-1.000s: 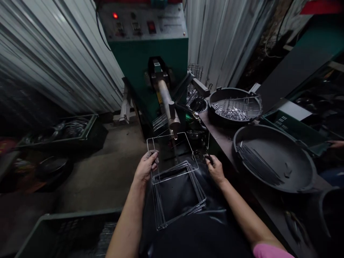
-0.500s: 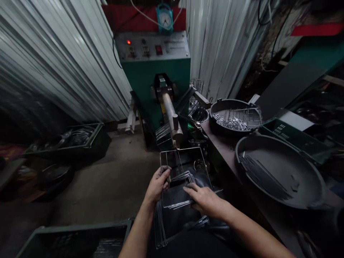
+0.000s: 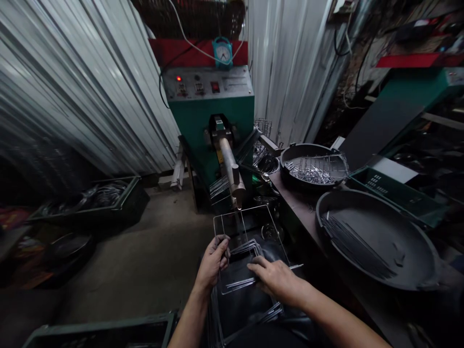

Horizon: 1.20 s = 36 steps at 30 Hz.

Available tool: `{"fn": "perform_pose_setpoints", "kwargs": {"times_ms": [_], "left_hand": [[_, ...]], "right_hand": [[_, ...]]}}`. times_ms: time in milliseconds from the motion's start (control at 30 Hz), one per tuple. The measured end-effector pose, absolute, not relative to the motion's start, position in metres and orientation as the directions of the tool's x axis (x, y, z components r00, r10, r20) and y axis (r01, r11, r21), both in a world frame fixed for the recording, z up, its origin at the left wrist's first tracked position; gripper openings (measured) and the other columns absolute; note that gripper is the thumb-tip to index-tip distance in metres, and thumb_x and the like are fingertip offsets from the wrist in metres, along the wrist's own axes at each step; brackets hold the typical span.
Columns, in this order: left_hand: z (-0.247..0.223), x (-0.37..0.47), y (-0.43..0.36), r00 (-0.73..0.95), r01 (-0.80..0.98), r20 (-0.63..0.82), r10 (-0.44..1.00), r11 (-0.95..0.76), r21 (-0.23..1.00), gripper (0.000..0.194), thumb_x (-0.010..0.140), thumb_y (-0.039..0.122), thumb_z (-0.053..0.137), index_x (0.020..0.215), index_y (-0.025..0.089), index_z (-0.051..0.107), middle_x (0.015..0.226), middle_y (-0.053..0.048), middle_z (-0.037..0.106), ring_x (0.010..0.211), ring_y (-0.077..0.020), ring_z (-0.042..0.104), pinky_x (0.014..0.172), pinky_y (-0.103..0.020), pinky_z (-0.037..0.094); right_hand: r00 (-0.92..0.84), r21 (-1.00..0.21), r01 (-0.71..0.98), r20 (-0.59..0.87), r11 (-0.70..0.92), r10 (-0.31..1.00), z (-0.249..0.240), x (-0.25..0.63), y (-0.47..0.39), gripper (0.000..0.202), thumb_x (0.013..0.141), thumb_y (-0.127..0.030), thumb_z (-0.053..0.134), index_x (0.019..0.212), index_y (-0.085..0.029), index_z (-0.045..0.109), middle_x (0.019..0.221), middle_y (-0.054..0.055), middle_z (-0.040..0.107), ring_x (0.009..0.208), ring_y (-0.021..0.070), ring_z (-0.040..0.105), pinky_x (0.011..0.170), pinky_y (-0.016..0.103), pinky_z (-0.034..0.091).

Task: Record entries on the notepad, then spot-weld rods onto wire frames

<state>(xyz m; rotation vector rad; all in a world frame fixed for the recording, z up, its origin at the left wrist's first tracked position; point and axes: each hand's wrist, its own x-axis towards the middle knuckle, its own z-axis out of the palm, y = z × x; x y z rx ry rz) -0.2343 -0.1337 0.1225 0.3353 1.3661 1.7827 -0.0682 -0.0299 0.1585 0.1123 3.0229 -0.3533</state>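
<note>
My left hand (image 3: 214,258) is closed on the left side of a thin rectangular wire frame (image 3: 253,208), thumb and fingers pinching it. The frame's far edge is right by the tip of the machine's metal electrode arm (image 3: 229,164); whether they touch I cannot tell. A crossing wire runs lengthwise inside the frame. My right hand (image 3: 277,278) is curled over several straight wire rods (image 3: 241,282), whose ends stick out to its left and right near the frame's near edge. More bent wire frames (image 3: 217,316) lie beneath, on my lap.
A green machine (image 3: 188,113) with a lit red lamp and a small blue clock (image 3: 222,52) stands ahead. On the bench to the right, one round pan (image 3: 391,217) holds dark rods, another pan (image 3: 286,166) short wires. Green crates (image 3: 136,191) sit on the floor at left.
The camera view has tipped upward, so the machine and pans appear lower. Both hands keep the same hold on the frame and the rods.
</note>
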Motion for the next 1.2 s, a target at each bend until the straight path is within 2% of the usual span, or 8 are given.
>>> {"fn": "perform_pose_setpoints", "kwargs": {"times_ms": [167,433,700,800,900,967,1067,1200], "left_hand": [[0.121,-0.237,-0.131,-0.612,-0.456,-0.26,0.747,-0.064,0.888,0.029,0.07,0.041,0.059,0.087,0.019,0.048,0.049,0.007,0.049,0.029,-0.0007,0.023,0.029,-0.012,0.018],[0.12,-0.237,-0.13,-0.6,-0.472,-0.26,0.756,-0.073,0.878,0.031,0.07,0.04,0.06,0.088,0.019,0.047,0.049,0.008,0.048,0.028,-0.0004,0.023,0.029,-0.012,0.018],[0.12,-0.236,-0.129,-0.625,-0.424,-0.246,0.741,-0.057,0.904,0.032,0.07,0.041,0.059,0.088,0.018,0.047,0.049,0.009,0.047,0.028,-0.0002,0.023,0.029,-0.012,0.018],[0.122,-0.246,-0.124,-0.617,-0.43,-0.241,0.749,-0.064,0.901,0.031,0.069,0.041,0.06,0.087,0.019,0.047,0.049,0.008,0.048,0.028,-0.0005,0.024,0.028,-0.012,0.018],[0.126,-0.266,-0.112,-0.628,-0.41,-0.221,0.746,-0.076,0.909,0.032,0.068,0.041,0.061,0.086,0.019,0.047,0.049,0.008,0.049,0.028,-0.0005,0.024,0.028,-0.012,0.019],[0.131,-0.284,-0.1,-0.643,-0.387,-0.195,0.74,-0.095,0.917,0.033,0.066,0.04,0.063,0.085,0.018,0.047,0.049,0.007,0.05,0.028,-0.0003,0.024,0.029,-0.012,0.02],[0.139,-0.31,-0.077,-0.654,-0.38,-0.174,0.736,-0.122,0.917,0.036,0.061,0.039,0.067,0.081,0.017,0.047,0.047,0.007,0.05,0.028,-0.0004,0.026,0.029,-0.012,0.02],[0.145,-0.339,-0.052,-0.685,-0.399,-0.174,0.708,-0.164,0.902,0.037,0.056,0.035,0.071,0.076,0.016,0.046,0.043,0.009,0.047,0.027,-0.0005,0.026,0.028,-0.011,0.018]], "right_hand": [[-0.995,-0.181,0.062,-0.089,0.982,0.046,0.164,-0.072,-0.027,0.044,0.077,-0.027,0.055,0.119,-0.02,0.042,0.11,0.008,0.053,0.075,0.0184,0.06,0.056,0.027,0.043],[-0.996,-0.22,0.048,-0.083,0.974,0.031,0.163,-0.071,-0.023,0.045,0.078,-0.025,0.055,0.12,-0.022,0.04,0.111,0.007,0.051,0.078,0.0165,0.058,0.061,0.026,0.042],[-0.995,-0.36,0.09,-0.076,0.928,0.067,0.156,-0.071,-0.02,0.05,0.076,-0.027,0.058,0.123,-0.024,0.041,0.112,0.005,0.053,0.09,0.0182,0.057,0.07,0.026,0.043],[-0.994,-0.429,0.101,-0.011,0.898,0.107,0.158,-0.07,-0.01,0.054,0.073,-0.03,0.061,0.123,-0.023,0.042,0.109,0.005,0.056,0.091,0.018,0.057,0.073,0.025,0.043],[-0.972,-0.464,0.173,0.064,0.869,0.227,0.157,-0.072,0.012,0.025,0.077,-0.026,0.056,0.102,-0.021,0.057,0.091,0.003,0.061,0.08,0.0143,0.058,0.068,0.022,0.042],[-0.938,-0.5,0.206,0.145,0.841,0.316,0.152,-0.079,0.031,0.01,0.08,-0.023,0.051,0.085,-0.019,0.06,0.08,0.002,0.06,0.072,0.0125,0.056,0.063,0.021,0.04],[-0.871,-0.572,0.164,0.299,0.804,0.39,0.143,-0.099,0.057,0.01,0.081,-0.025,0.051,0.078,-0.018,0.057,0.075,0.002,0.058,0.069,0.0121,0.054,0.062,0.021,0.04],[-0.81,-0.589,0.09,0.425,0.803,0.403,0.135,-0.134,0.082,0.013,0.082,-0.029,0.05,0.078,-0.018,0.056,0.074,0.002,0.056,0.068,0.0128,0.053,0.062,0.022,0.039]]}}
